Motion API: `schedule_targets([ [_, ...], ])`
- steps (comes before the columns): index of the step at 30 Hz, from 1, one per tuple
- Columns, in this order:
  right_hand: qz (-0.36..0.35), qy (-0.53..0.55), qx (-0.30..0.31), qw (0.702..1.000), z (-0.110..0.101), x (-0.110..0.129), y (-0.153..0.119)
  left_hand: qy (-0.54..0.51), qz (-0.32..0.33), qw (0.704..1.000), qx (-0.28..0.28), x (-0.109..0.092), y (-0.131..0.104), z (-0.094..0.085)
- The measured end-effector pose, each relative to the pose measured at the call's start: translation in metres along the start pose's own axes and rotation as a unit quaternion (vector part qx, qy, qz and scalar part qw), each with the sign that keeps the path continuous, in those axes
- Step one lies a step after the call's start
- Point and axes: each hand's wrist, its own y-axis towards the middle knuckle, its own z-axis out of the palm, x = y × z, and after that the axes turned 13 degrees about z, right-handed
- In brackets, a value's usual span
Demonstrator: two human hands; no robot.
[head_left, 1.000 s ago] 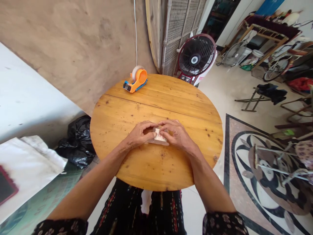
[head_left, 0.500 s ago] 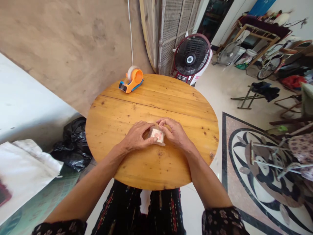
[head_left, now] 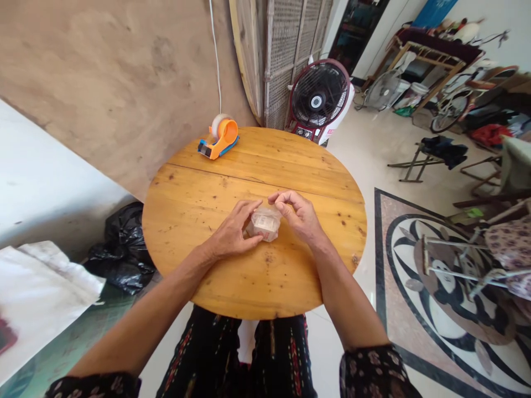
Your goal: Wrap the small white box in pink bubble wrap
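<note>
One packet point(head_left: 266, 224) lies near one round table's point(head_left: 265, 284) middle. Your left hand point(head_left: 231, 231) pinches it from 9 o'clock; your right hand point(head_left: 299, 216) curls at its 2 o'clock, whether pinching anything I cannot tell. One tape dispenser point(head_left: 225, 139) stands at 11 o'clock.

Your hands point(head_left: 228, 232) point(head_left: 305, 221): two. Wrapped packet point(head_left: 265, 224): one. Tape dispenser point(head_left: 224, 136) on your table point(head_left: 257, 287): one. Fans point(head_left: 317, 113) point(head_left: 382, 91): two. Bicycle point(head_left: 461, 110): one.

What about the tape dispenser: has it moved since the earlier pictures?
No. Judged against the wooden table, the tape dispenser stays in the same spot near the far edge; the whole view has shifted instead.
</note>
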Motion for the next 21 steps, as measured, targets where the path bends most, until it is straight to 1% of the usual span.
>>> schedule_targets([
  [3, 0.010, 0.034, 0.000, 0.999, -0.001, -0.003, 0.001, 0.003, 0.016, 1.000, 0.009, 0.003, -0.002, 0.003],
  [7, 0.007, 0.081, -0.008, 0.997, -0.003, -0.004, 0.004, 0.000, -0.002, 1.000, 0.031, 0.004, -0.005, 0.006],
  [13, 0.043, 0.125, -0.045, 0.990, -0.006, -0.012, 0.011, -0.030, 0.004, 0.998, 0.047, 0.001, -0.005, 0.003],
  [15, 0.049, 0.132, -0.061, 0.988, -0.007, -0.016, 0.013, -0.048, -0.004, 0.998, 0.041, -0.001, -0.004, 0.002],
  [18, 0.056, 0.138, -0.079, 0.986, -0.008, -0.020, 0.016, -0.066, -0.037, 0.997, 0.016, -0.003, -0.004, 0.000],
  [21, 0.065, 0.145, -0.086, 0.984, -0.008, -0.023, 0.018, -0.044, -0.038, 0.998, 0.007, -0.005, -0.004, 0.000],
])
